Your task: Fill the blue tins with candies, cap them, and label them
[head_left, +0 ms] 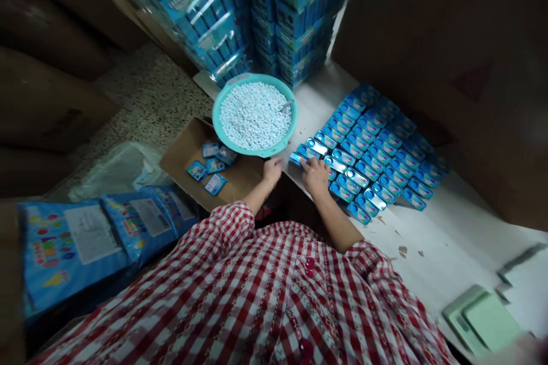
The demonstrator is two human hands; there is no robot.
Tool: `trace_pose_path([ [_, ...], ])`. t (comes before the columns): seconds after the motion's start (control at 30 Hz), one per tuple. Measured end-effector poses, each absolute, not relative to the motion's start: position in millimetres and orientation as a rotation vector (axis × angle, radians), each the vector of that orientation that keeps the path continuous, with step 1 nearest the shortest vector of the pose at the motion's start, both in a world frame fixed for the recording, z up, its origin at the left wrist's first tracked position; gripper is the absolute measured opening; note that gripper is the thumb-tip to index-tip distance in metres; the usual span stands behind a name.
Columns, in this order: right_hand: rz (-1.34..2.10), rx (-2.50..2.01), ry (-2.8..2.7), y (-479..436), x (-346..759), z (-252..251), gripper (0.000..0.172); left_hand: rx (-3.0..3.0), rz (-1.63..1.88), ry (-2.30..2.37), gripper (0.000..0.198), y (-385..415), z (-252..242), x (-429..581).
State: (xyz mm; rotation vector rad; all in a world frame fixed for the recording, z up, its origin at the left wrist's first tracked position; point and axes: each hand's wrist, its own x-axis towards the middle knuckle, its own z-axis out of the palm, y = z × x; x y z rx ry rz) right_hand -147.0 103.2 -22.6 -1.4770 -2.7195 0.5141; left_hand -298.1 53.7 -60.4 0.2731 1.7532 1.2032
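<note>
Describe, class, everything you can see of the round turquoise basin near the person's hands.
The turquoise basin is round and shallow, plastic by its look, with a wide rim. It sits upright at the corner of the white table, partly overhanging an open cardboard box. It is filled almost level with small white tablets, and a silvery scoop handle pokes out near its right rim. The left hand is just below its near edge; whether they touch is unclear.

A bowl (255,115) of tablets is sitting at the table's (445,234) far left edge; rows of small tins (372,148) are lying to its right; a cardboard box (214,168) is standing left of the table, holding lids (212,168); packaged stacks (295,17) are rising behind the bowl; a scale (482,319) is resting near right.
</note>
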Motion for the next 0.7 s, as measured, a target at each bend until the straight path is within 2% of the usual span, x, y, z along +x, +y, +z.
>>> trace_pose_path([
  [0.07, 0.619, -1.448, -2.555, 105.8, -136.2, -21.9, 0.040, -0.092, 1.343, 1.586, 0.030, 44.6, -56.3, -315.1],
  [0.17, 0.865, -1.330, -2.263, 96.2, -112.9, -24.3, 0.040, -0.319, 1.546, 1.337, 0.045, 42.1, -51.4, -353.4],
  [0.37, 1.385, -1.381, -1.942, 44.2, -80.8, -32.5, 0.030, -0.463, 1.601, 1.317, 0.049, 60.6, -51.8, -391.7],
  [0.5, 1.679, -1.335, -1.789, 50.5, -107.4, -29.7, 0.030, -0.519, 1.635, 1.311, 0.051, 60.9, -51.1, -388.7],
  [0.57, 1.630, -1.332, -1.769, 78.0, -141.5, -25.7, 0.036, -0.559, 1.631, 1.318, 0.052, 60.5, -49.0, -388.9],
  [0.7, 1.269, -1.575, -1.887, 156.7, -225.0, -16.0, 0.048, -0.566, 1.627, 1.291, 0.048, 58.7, -46.5, -389.3],
])
